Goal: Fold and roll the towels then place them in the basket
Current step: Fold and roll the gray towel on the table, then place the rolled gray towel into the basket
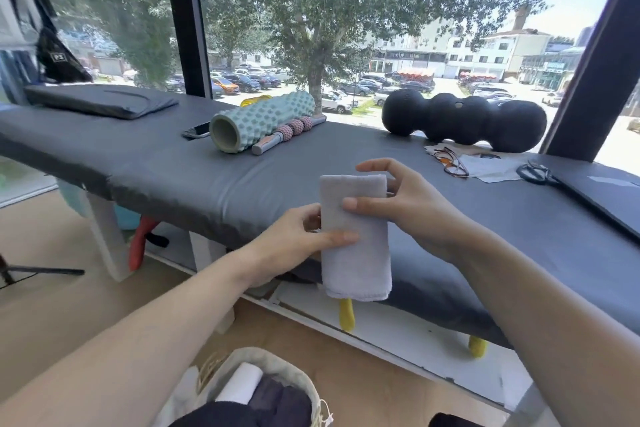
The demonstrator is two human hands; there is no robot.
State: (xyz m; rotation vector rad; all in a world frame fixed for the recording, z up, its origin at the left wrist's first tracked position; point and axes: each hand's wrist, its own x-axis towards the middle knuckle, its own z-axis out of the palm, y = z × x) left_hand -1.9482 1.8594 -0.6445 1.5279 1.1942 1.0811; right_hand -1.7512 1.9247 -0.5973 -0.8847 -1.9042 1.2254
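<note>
A pale grey towel (356, 253), folded into a long narrow strip, hangs upright in the air above the front edge of the padded bench. My left hand (294, 236) pinches its left side at mid-height, thumb across the front. My right hand (398, 201) grips the upper right part, thumb on the front and fingers curled behind the top. A fabric-lined basket (277, 362) sits on the floor at the bottom, holding a rolled white towel (239, 381) and dark rolled towels (277, 402).
On the grey padded bench (173, 163) lie a mint foam roller (259, 121), a pink massage stick (287, 132), a phone (197, 130), a black peanut roller (464, 120), glasses (450, 161), papers, scissors (535, 173), and a dark folded pad (100, 100).
</note>
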